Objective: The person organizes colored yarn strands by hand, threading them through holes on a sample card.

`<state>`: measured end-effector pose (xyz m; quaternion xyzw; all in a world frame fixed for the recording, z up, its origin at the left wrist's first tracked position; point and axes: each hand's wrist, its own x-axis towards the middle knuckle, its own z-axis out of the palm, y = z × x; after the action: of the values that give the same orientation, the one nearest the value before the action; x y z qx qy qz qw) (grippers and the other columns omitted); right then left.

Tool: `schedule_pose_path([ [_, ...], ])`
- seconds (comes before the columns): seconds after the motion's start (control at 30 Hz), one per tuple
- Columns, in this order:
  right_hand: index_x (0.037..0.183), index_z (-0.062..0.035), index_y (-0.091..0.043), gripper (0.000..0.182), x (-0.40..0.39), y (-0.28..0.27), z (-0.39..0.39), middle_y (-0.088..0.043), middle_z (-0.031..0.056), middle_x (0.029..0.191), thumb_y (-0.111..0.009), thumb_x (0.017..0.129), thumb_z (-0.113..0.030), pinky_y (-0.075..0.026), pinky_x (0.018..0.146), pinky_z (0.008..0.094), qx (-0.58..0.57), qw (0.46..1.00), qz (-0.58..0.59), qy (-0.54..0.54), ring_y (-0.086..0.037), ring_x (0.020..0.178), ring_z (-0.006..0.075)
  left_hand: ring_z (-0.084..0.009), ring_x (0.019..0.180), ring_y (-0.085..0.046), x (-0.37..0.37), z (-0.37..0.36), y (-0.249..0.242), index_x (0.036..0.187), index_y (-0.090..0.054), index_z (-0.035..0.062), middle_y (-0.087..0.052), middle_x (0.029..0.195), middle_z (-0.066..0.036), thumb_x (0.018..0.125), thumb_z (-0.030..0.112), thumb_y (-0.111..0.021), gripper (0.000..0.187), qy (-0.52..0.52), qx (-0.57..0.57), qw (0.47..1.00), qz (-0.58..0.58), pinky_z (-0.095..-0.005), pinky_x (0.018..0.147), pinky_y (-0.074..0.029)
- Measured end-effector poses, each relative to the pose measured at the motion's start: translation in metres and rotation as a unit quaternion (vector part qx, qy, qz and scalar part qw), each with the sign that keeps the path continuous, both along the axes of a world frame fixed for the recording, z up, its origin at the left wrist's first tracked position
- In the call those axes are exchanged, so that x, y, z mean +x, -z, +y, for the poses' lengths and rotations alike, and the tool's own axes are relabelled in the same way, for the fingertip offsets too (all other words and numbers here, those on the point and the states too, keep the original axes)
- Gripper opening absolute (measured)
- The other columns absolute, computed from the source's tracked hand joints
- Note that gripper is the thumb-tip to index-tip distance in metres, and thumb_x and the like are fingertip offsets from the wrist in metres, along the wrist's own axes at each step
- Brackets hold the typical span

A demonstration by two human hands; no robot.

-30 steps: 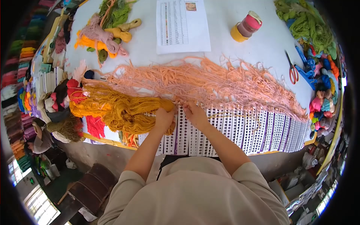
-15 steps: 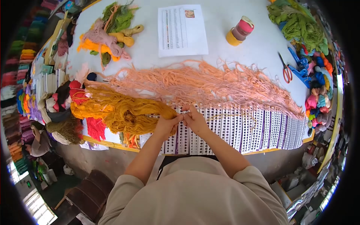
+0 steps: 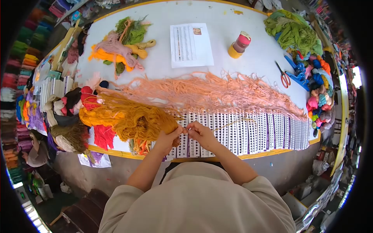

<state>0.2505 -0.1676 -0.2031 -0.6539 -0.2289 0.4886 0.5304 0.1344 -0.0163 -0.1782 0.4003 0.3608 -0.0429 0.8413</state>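
Observation:
A thick mustard-yellow yarn bundle (image 3: pixel 140 120) lies at the left front of the table, its right end inside my left hand (image 3: pixel 168 139). Close beside it, my right hand (image 3: pixel 201 136) pinches a thin strand of yarn, and the fingertips of both hands almost meet. The strand (image 3: pixel 229 123) trails rightward over white cards with rows of dark holes (image 3: pixel 241 136). Behind the cards, loose peach-pink yarn (image 3: pixel 217 91) spreads across the table.
A printed sheet (image 3: pixel 190 46), stacked thread cones (image 3: pixel 240 44), red-handled scissors (image 3: pixel 283 75) and a blue tool (image 3: pixel 298 73) lie farther back. Green yarn (image 3: pixel 293 31) is at the back right, mixed yarn (image 3: pixel 120 48) at the back left. A person sits at far left.
The view has shifted, and the table contents appear slightly moved. My right hand has drawn a little away from my left, with its fingers still pinched.

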Motion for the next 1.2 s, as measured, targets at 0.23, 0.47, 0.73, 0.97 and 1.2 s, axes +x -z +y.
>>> schedule_pose_path([
  [0.23, 0.099, -0.0024, -0.06, 0.012, -0.02, -0.029, 0.001, -0.064, 0.0065, 0.077, -0.056, 0.093, -0.012, -0.049, 0.067, 0.0279, -0.006, 0.995, -0.087, 0.047, -0.06, 0.072, 0.0129, -0.0083, 0.043, -0.031, -0.029, 0.016, -0.032, 0.084, -0.055, 0.0084, -0.04, 0.056, 0.001, 0.095, 0.032, -0.055, 0.027, 0.041, -0.17, 0.979, -0.101, -0.0236, 0.041, -0.026],
  [0.47, 0.1, -0.0038, -0.061, 0.014, -0.023, -0.054, 0.009, -0.065, 0.0125, 0.087, -0.062, 0.087, -0.008, -0.05, 0.071, 0.033, -0.005, 0.922, -0.357, 0.15, -0.064, 0.08, 0.0257, -0.0131, 0.065, -0.058, -0.042, 0.004, -0.042, 0.107, -0.06, 0.0017, -0.062, 0.078, -0.004, 0.096, 0.032, -0.054, 0.033, 0.022, -0.102, 0.986, -0.128, -0.0264, 0.059, -0.047],
  [0.73, 0.104, -0.0048, -0.063, 0.018, -0.047, -0.108, 0.024, -0.06, 0.0014, 0.103, -0.065, 0.087, -0.003, -0.045, 0.069, 0.0207, 0.061, 0.981, -0.1, 0.154, -0.052, 0.075, 0.0057, -0.0207, 0.121, -0.05, -0.03, -0.004, -0.06, 0.124, -0.054, -0.0025, -0.054, 0.13, -0.013, 0.099, 0.039, -0.045, 0.05, -0.034, -0.104, 0.964, -0.243, -0.036, 0.105, -0.037],
  [0.97, 0.094, -0.0021, -0.065, 0.008, -0.056, -0.1, 0.029, -0.061, 0.0011, 0.101, -0.066, 0.086, -0.001, -0.045, 0.076, 0.0229, 0.077, 0.985, -0.032, 0.154, -0.055, 0.082, 0.0071, -0.0225, 0.122, -0.049, -0.03, -0.007, -0.065, 0.131, -0.049, -0.0041, -0.052, 0.132, -0.013, 0.099, 0.039, -0.045, 0.054, -0.021, -0.023, 0.97, -0.241, -0.0373, 0.106, -0.036],
  [1.2, 0.099, -0.0048, -0.062, 0.009, -0.053, -0.116, 0.033, -0.06, -0.0011, 0.095, -0.06, 0.09, -0.003, -0.043, 0.069, 0.0199, 0.07, 0.973, 0.095, 0.199, -0.051, 0.077, 0.005, -0.022, 0.122, -0.049, -0.025, -0.005, -0.076, 0.13, -0.051, -0.0037, -0.054, 0.131, -0.013, 0.097, 0.032, -0.052, 0.049, -0.036, -0.023, 0.971, -0.234, -0.0364, 0.106, -0.036],
])
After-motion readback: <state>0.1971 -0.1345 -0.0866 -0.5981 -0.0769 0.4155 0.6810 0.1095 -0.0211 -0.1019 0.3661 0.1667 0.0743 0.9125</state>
